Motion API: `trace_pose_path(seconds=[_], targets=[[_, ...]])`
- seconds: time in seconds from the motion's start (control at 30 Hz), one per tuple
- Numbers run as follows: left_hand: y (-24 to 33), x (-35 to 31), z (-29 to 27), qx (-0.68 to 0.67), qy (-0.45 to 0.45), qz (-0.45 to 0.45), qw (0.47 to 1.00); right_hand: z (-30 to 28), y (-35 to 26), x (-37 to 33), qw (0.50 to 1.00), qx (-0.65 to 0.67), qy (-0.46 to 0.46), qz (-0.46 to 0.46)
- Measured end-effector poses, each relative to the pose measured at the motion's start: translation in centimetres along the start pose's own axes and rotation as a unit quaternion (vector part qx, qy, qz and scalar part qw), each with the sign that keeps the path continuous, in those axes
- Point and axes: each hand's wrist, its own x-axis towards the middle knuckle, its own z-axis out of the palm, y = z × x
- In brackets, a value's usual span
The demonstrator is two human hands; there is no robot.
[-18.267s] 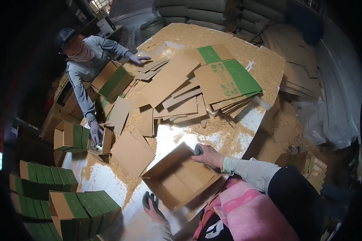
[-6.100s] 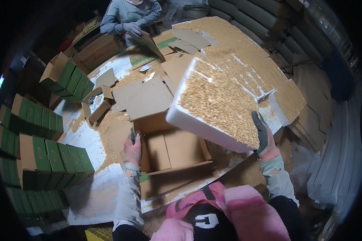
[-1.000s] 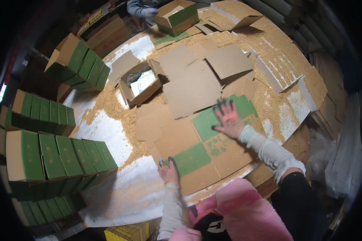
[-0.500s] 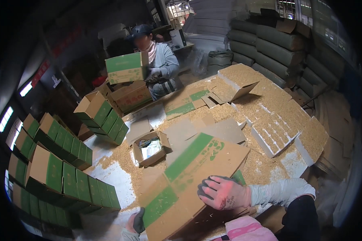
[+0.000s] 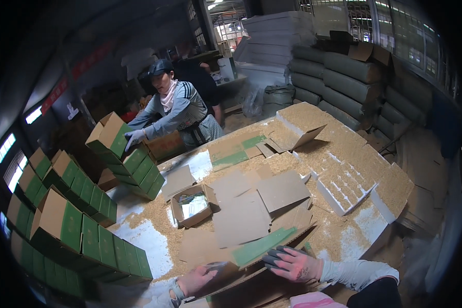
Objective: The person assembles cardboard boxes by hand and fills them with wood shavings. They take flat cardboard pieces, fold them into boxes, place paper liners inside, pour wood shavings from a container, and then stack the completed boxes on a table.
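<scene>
A brown cardboard box (image 5: 256, 259) with a green band tilts at the table's near edge, its dark inside facing me. My left hand (image 5: 199, 278), in a glove with dark fingertips, is closed at the box's left edge; blur softens its fingers. Over the right upper edge lie the bent, slightly parted fingers of my right hand (image 5: 294, 264), gripping the cardboard, with the thumb hidden. Flat cardboard sheets (image 5: 241, 218) lie just beyond. A small open carton (image 5: 192, 219) holding pale packets stands past them to the left.
Green-and-brown boxes (image 5: 102, 241) stand in rows at the left. Across the table, a person (image 5: 182, 105) touches a stack of similar boxes (image 5: 136, 167). Grain-like bits cover white trays (image 5: 339, 205) at the right. Filled dark sacks (image 5: 339, 72) are piled behind.
The box has turned and dropped toward me, now showing its dark inside. My left hand has moved up and right. The other person's box has gone left onto the stack.
</scene>
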Motion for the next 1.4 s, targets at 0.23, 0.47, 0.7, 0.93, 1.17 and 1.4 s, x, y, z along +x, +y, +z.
trace_pose_path(seconds=[0.23,0.47,0.7,0.93,1.17,1.4], targets=[[1.5,4.0,-2.7,0.404,0.426,0.166,0.792,-1.8,6.8,1.1,0.915,0.357,-0.109,-0.149],[6.9,19.8,7.0,0.284,-0.025,0.533,0.797,3.4,7.0,-5.2,0.683,0.685,-0.21,0.141],[5.4,20.4,6.5,0.138,-0.045,0.42,0.896,0.8,5.3,-7.1,0.889,0.288,-0.051,0.352],[8.4,13.4,-4.8,0.06,0.33,0.171,0.926,3.9,5.3,-7.9,0.812,0.276,-0.055,0.512],[-3.9,8.8,5.9,-0.168,0.189,-0.157,0.955,4.7,3.9,-7.6,0.804,0.338,-0.061,0.486],[0.2,2.7,11.3,0.205,0.392,0.293,0.848,1.3,9.4,-7.4,0.565,0.703,0.142,0.408]])
